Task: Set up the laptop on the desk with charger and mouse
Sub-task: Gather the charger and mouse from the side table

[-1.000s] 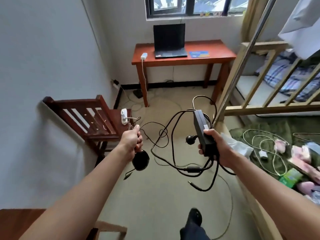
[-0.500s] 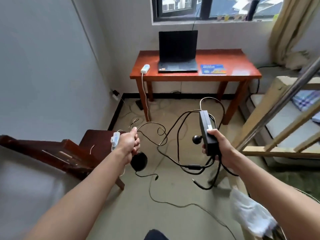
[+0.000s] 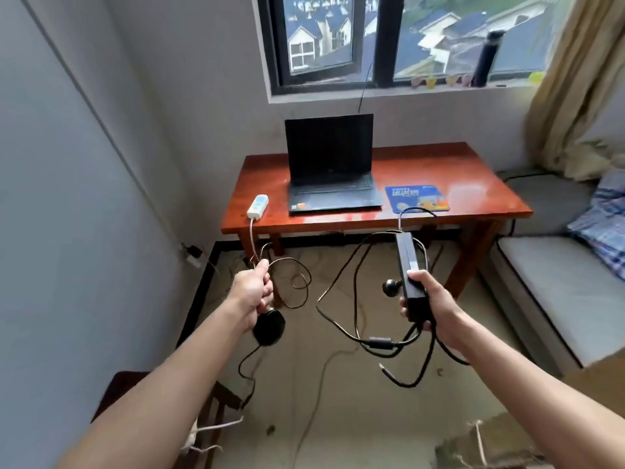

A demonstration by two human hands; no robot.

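Head cam: charger brick (image 3: pixel 410 275) upright in right hand (image 3: pixel 429 301) grip.

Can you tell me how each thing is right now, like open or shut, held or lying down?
laptop: open on the desk, screen dark
charger brick: held in the right hand, cables dangling
mouse: hanging from its cord below the left hand
power strip: lying on the desk
blue mouse pad: lying flat on the desk
window: appears slightly open
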